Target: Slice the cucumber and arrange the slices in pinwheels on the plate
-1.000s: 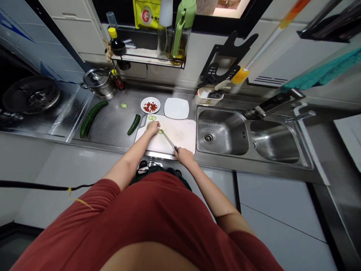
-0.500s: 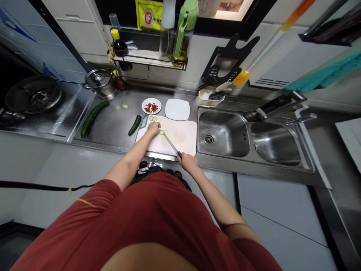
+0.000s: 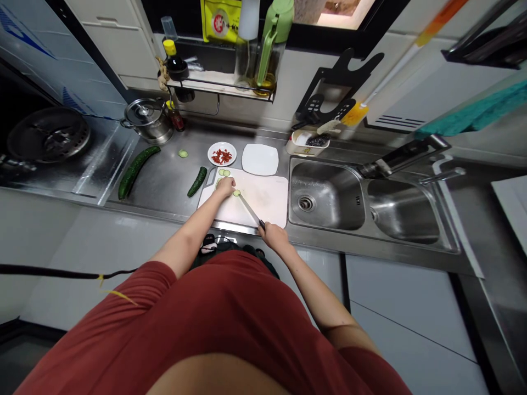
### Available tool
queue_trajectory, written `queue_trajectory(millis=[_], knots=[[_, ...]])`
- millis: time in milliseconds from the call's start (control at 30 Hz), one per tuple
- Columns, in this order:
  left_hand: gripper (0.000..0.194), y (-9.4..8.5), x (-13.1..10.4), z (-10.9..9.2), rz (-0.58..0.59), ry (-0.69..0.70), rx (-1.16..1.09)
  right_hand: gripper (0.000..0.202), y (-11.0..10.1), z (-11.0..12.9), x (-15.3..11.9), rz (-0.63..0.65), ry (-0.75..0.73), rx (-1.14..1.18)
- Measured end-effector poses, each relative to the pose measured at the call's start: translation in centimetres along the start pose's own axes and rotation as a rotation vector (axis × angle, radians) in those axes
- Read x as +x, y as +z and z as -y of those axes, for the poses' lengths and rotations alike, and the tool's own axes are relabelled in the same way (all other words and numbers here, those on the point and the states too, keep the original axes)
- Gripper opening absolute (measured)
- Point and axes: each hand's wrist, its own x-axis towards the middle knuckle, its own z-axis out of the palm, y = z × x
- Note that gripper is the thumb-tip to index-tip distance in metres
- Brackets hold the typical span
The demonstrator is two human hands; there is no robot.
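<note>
My right hand is wrapped round the black handle of a kitchen knife, near the front edge of the white cutting board. The blade slants up and left, and its tip meets a cucumber slice. Just left of that slice, my left hand rests on the board with fingers curled in; whatever it may hold is hidden beneath it. More cucumber slices lie behind the left hand. A cut piece of cucumber sits on the steel counter left of the board.
Behind the board stand a plate of chopped red pieces and a white square plate. A long cucumber, a cucumber end piece and a lidded pot are on the left. The double sink adjoins the board's right side.
The whole view shifts very slightly. Both hands, the knife and the slice at its tip keep practically the same places on the board.
</note>
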Motion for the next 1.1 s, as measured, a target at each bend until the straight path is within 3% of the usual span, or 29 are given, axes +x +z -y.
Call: queue_trajectory(millis=[400, 1100], knots=[[0.021, -0.1, 0.1, -0.1, 0.024, -0.031, -0.033, 0.043, -0.9, 1.1, 1.8, 0.009, -0.018, -0.014], [0.021, -0.3, 0.0, -0.4, 0.027, -0.036, -0.014, 0.042, -1.7, 1.3, 1.6, 0.002, -0.027, -0.01]])
